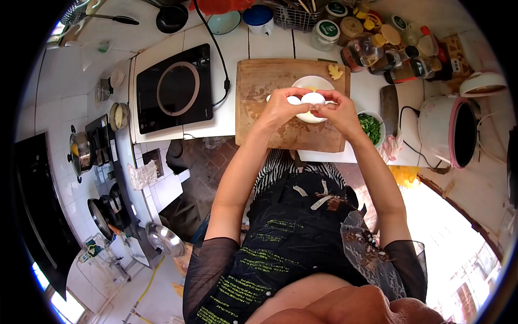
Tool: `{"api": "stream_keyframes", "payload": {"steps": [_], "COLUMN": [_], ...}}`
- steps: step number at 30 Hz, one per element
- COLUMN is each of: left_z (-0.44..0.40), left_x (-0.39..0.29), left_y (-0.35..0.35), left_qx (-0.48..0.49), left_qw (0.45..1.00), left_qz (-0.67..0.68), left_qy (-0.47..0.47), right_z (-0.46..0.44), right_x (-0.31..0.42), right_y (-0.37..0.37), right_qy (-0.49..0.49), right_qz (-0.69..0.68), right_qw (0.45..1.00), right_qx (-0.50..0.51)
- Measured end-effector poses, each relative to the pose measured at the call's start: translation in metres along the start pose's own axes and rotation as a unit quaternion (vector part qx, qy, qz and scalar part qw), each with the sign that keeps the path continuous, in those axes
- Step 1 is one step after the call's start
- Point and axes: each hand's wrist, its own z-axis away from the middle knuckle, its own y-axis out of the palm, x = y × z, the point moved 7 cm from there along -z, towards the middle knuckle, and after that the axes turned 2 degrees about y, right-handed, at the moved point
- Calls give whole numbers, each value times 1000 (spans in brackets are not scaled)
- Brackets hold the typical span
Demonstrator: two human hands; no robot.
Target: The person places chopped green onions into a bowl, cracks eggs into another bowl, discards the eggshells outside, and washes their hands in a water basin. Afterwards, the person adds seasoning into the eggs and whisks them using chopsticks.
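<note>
Both my hands are closed around a white egg above a white bowl, with fingertips and thumbs meeting on it. My left hand grips it from the left, and my right hand from the right. A second white rounded thing shows between my left thumb and fingers; whether it is held or lies behind the hand, I cannot tell. Something yellow is visible inside the bowl, which stands on a wooden cutting board. A piece of ginger lies at the board's far right corner.
Left of the board is a black induction cooktop with its cable. On the right are a bowl of chopped greens, a dark cleaver-like blade and a rice cooker. Jars and bottles crowd the back right.
</note>
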Motion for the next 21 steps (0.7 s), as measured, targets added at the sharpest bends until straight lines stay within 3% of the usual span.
{"api": "stream_keyframes", "payload": {"steps": [7,9,15,21], "left_z": [-7,-9,-7,-6], "left_x": [1,-4,-11,-8], "left_y": [1,2,1,1], "left_qx": [-24,-51,-123,-139], "left_qw": [998,993,968,968], "left_qz": [-53,-96,-193,-166], "left_qy": [-5,53,105,124], "right_z": [-8,-11,-17,-16], "right_x": [-7,-11,-7,0], "right_y": [-4,-5,-6,-6], "right_qy": [-7,-13,-77,-102], "right_qz": [27,41,84,72], "right_qw": [999,999,992,992], "right_qx": [-21,-26,-49,-17]}}
